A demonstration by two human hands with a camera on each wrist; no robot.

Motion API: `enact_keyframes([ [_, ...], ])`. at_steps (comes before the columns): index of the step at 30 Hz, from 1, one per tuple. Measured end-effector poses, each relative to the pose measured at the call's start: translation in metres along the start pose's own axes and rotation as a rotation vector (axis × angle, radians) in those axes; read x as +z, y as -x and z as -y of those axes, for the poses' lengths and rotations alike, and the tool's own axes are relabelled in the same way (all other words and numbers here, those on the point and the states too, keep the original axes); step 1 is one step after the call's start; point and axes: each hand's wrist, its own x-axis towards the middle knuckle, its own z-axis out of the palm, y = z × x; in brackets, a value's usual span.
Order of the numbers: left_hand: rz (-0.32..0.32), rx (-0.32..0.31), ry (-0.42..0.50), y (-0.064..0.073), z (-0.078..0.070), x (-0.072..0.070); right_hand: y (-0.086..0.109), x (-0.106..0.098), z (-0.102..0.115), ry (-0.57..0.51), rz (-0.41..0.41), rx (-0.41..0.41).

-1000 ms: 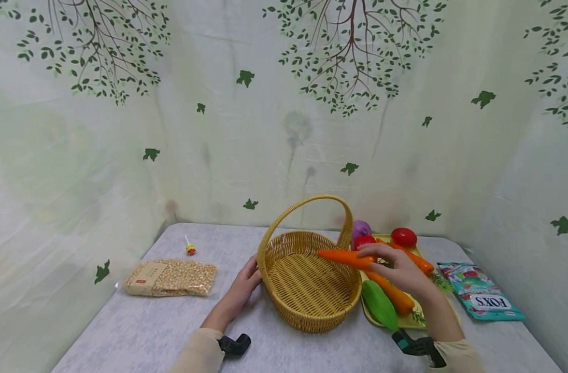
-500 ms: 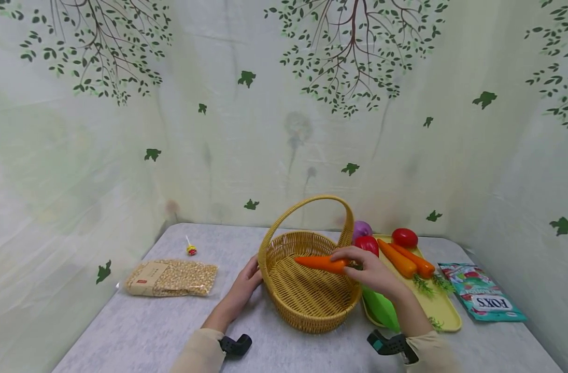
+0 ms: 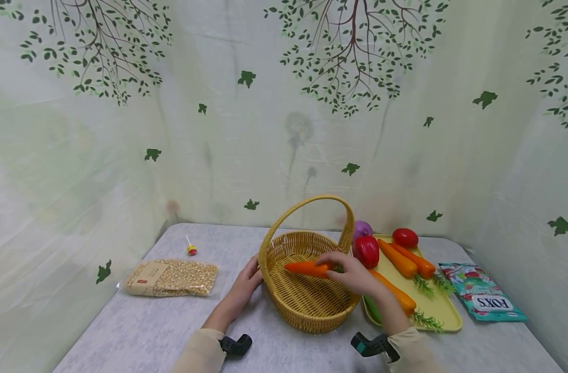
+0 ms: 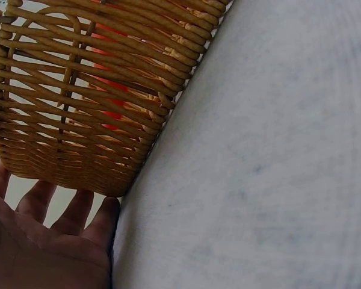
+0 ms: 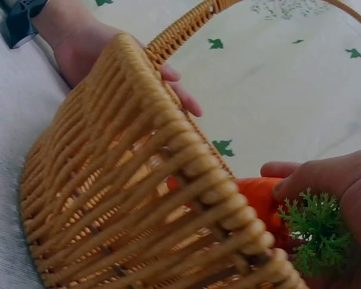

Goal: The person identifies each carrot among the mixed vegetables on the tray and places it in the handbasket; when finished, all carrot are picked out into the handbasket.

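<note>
My right hand [image 3: 351, 272] reaches over the right rim of a wicker basket [image 3: 312, 324] and holds an orange carrot [image 3: 304, 268] by its thick end. The carrot's tip points left, inside the basket. Feathery green leaves [image 5: 319, 235] stick out beneath the fingers in the right wrist view. Through the weave in the left wrist view, part of the carrot [image 4: 111, 90] shows orange-red. Against the basket's left outer side rests my left hand [image 3: 242, 290], its fingers [image 4: 72, 211] extended along the wall and their tips partly hidden by the weave.
Right of the basket, a yellow tray [image 3: 440, 311] bears several carrots [image 3: 398, 259] and a red tomato-like piece [image 3: 405, 238]. A red pepper [image 3: 366, 252] and a purple piece [image 3: 362, 229] lie nearby. A FOX'S pouch [image 3: 482, 292], a bag of kernels [image 3: 172, 278] and a lollipop [image 3: 192, 249] flank these.
My right hand has carried the carrot left and down from over the tray's edge into the basket. The left hand and the basket have stayed in place.
</note>
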Motion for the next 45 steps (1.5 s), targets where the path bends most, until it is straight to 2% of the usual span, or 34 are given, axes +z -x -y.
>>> enact_keyframes([
  [8, -0.010, -0.006, 0.008, -0.002, -0.001, 0.000, -0.006, 0.012, 0.002, 0.069, 0.009, -0.003],
  [15, -0.001, 0.004, 0.014, -0.002, 0.001, 0.000, -0.010, 0.019, 0.001, 0.163, 0.108, -0.023],
  [24, 0.007, 0.020, 0.026, -0.001, 0.002, 0.000, -0.012, 0.027, 0.013, 0.116, 0.272, -0.001],
  [29, 0.004, 0.016, 0.023, -0.001, 0.002, 0.001, -0.015, 0.035, 0.014, 0.100, 0.282, -0.005],
  [35, 0.012, 0.023, 0.024, -0.001, 0.002, 0.000, -0.019, 0.044, 0.015, 0.058, 0.297, 0.030],
  [45, 0.017, 0.021, 0.035, -0.001, 0.002, 0.000, -0.018, 0.047, 0.015, 0.035, 0.314, 0.066],
])
